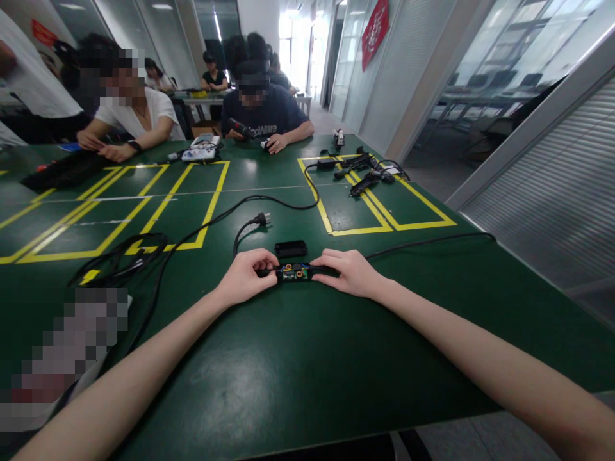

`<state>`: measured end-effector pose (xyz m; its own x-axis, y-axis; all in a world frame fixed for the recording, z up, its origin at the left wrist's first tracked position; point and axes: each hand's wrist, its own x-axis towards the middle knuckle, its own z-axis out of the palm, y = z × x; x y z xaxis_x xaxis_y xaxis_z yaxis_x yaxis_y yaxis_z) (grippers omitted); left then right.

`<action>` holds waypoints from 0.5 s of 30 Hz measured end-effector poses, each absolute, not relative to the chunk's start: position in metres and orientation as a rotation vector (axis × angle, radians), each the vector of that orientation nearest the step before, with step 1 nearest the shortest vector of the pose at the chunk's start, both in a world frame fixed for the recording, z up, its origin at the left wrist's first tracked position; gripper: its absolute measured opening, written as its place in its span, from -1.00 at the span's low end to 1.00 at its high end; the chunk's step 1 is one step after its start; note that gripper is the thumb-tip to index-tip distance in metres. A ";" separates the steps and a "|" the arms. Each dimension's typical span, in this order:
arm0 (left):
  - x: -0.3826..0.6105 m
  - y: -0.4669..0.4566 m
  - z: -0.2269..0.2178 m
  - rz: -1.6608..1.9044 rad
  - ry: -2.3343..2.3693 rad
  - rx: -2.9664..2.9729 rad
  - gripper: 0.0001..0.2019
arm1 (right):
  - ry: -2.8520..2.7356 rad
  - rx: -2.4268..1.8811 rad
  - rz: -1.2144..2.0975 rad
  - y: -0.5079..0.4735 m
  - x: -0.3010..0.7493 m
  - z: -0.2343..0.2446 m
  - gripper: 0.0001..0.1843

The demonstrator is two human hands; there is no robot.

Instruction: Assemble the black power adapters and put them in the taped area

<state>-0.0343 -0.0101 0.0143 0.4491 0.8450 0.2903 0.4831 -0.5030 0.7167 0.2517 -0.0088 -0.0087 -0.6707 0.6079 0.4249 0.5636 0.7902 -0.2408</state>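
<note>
An open black power adapter [295, 273] lies on the green table in front of me. Inside it a green circuit board with copper-coloured coils and small wires shows. My left hand [247, 276] pinches its left end, where a short black cable piece enters. At the opposite end, my right hand [346, 273] is closed round the cable and the case edge; the fingertips partly hide the grip. Just behind the adapter rests a loose black case half [290, 248]. A black power plug [262, 219] with metal prongs lies beyond my left hand.
Left of me are a coiled black cable [129, 253] and a blurred-out flat object [72, 352]. Black parts [368, 176] lie inside yellow tape markings [423, 225] at the far right. Across the table two people work; one holds a power screwdriver [241, 128]. A cable [432, 241] runs right.
</note>
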 end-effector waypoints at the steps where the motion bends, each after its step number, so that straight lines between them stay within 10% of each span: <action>1: -0.034 -0.010 0.014 0.873 1.102 2.165 -0.88 | -2.490 -0.875 0.102 -0.009 0.252 -0.009 -0.70; 15: -0.034 -0.008 0.012 0.871 1.089 2.293 -0.90 | -2.484 -0.892 -0.070 -0.007 0.250 -0.009 -0.64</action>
